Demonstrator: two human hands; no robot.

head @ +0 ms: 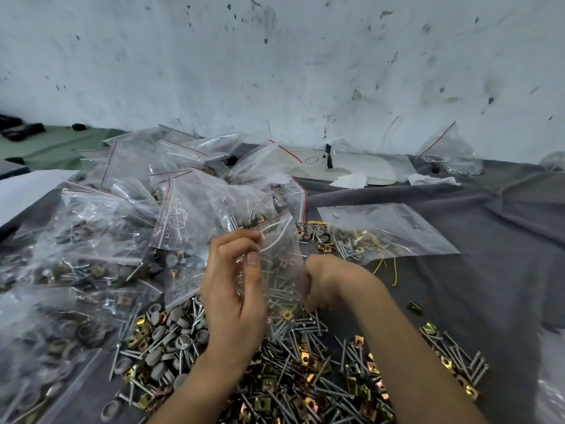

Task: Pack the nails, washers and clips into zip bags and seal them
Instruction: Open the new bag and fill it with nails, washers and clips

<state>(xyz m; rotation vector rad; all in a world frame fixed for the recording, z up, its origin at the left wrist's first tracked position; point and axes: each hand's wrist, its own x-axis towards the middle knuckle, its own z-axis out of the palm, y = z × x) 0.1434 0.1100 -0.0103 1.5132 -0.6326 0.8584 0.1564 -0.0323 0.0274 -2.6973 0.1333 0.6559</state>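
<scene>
between left hand (pixel 234 289) and right hand (pixel 324 281), pinched upright: zip bag (pixel 279 270).

The right hand (pixel 325 280) hides its fingertips behind the edge of the zip bag (pixel 282 270), and the bag's contents blur into pale streaks. Both forearms (pixel 412 362) run off the bottom edge, as does the heap of nails and clips (pixel 305 381). The filled bags (pixel 46 332) at lower left are smeared. Small dark objects (pixel 18 130) at far left cannot be identified. A clear bag (pixel 555 160) is cut by the right edge.
</scene>
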